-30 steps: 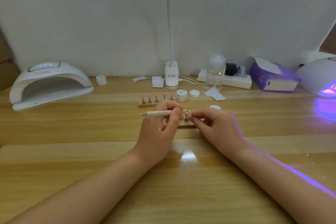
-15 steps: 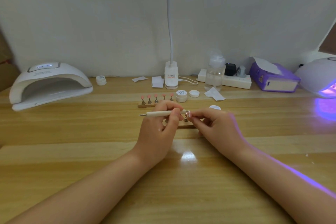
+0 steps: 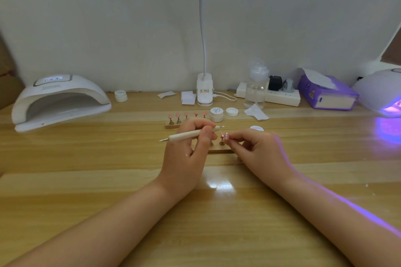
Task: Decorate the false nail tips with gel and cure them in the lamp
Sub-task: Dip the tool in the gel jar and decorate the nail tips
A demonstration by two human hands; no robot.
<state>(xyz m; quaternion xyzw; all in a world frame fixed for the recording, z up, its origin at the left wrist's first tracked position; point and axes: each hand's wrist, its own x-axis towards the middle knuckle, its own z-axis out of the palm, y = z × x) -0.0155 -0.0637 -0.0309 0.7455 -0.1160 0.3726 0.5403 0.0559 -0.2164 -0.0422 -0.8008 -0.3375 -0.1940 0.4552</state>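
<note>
While both forearms reach in from the bottom of the frame, I see the hands meet just above centre over the wooden bench (image 3: pixel 86 180). My left hand (image 3: pixel 184 158) has its grip curled round a white dotting pen (image 3: pixel 191 134), which lies nearly level, one metal tip pointing left and the other toward the right hand. My right hand (image 3: pixel 258 151) pinches a pink nail tip (image 3: pixel 225 136) between thumb and forefinger; that tip carries small white dots and sits just beside the pen's right end, though I cannot tell whether the two touch. Below the fingers lies a wooden holder strip (image 3: pixel 219 149) with small metal stands, partly hidden by both hands. Just above it in the frame, a second wooden strip (image 3: pixel 171 124) carries a row of pink nail tips (image 3: pixel 186 114) upright on stands. To the right of that row sits an open gel pot (image 3: pixel 216 114) with a loose white lid (image 3: pixel 232 112) beside it. A white curing lamp (image 3: pixel 58 102) stands at the left edge of the bench, unlit inside, and a second lamp (image 3: pixel 382 91) at the right edge glows violet onto the wood. At the back, a clip-on desk light (image 3: pixel 204 91) rises to the top of the frame, with a clear pump bottle (image 3: pixel 257 89), a power strip (image 3: pixel 282 97) and a purple tissue box (image 3: pixel 327 93) to its right.
</note>
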